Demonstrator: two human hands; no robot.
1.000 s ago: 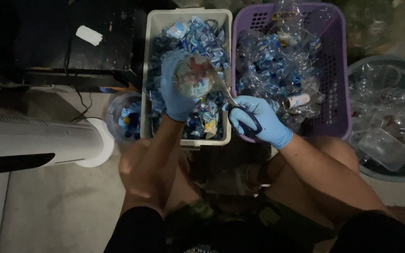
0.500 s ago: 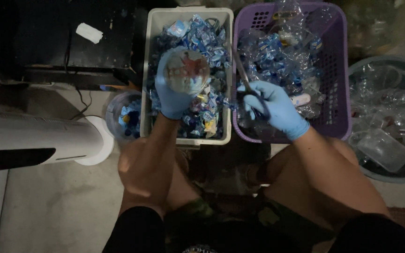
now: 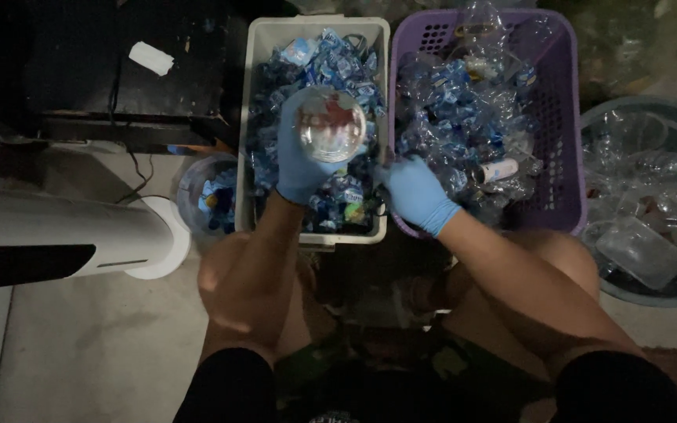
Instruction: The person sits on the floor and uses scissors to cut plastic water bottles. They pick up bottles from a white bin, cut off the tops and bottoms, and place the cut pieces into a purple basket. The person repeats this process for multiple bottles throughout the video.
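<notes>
— Head view: which way is that clear plastic bottle (image 3: 331, 125) pointing?

— Base up toward the camera, long axis running down away from it. The gloved left hand (image 3: 301, 160) is wrapped around it, over the white crate (image 3: 316, 27) of blue labels.

— And the right hand (image 3: 415, 192)?

— At the purple basket (image 3: 559, 117) rim; closed or not, I cannot tell. The bottle's neck is hidden. Dim room, grey concrete floor (image 3: 80, 352).
</notes>
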